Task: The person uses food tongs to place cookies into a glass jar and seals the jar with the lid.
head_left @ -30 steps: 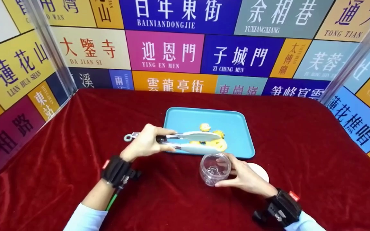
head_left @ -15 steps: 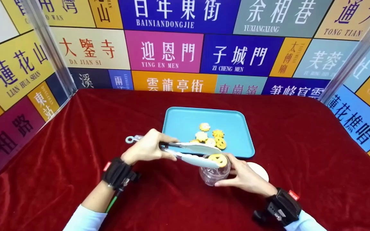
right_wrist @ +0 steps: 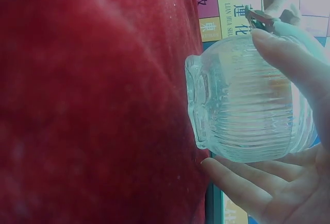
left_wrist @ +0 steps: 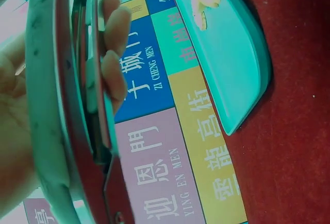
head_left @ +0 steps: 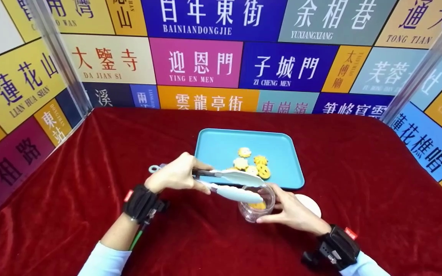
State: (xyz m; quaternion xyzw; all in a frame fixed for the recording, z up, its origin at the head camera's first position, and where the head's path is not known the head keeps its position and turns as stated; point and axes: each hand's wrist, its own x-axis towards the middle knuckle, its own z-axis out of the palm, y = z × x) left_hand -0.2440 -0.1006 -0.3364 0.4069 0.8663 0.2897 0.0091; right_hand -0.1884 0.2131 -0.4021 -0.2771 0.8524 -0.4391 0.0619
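Observation:
My left hand (head_left: pixel 175 173) grips a pair of kitchen tongs (head_left: pixel 236 193) with pale heads. Those heads are apart over the mouth of a clear ribbed jar (head_left: pixel 248 217), the lower one overlapping its rim in the head view. Inside the jar shows a yellow cookie (head_left: pixel 258 206). My right hand (head_left: pixel 292 212) holds the jar from the right, thumb on one side and fingers on the other; the right wrist view shows the ribbed wall (right_wrist: pixel 247 110) between them. In the left wrist view, fingers (left_wrist: pixel 116 31) wrap the tongs' handles.
Beyond the jar lies a blue tray (head_left: pixel 221 141) with several cookies (head_left: pixel 240 163) near its front edge. A white round lid (head_left: pixel 308 204) sits on the red cloth (head_left: pixel 205 241), partly behind my right hand. Printed panels (head_left: pixel 198 61) stand around the table.
The tongs moved from over the tray toward me to the jar with a pretzel-shaped cookie. They let it go, and it dropped into the jar. My right hand stayed in place.

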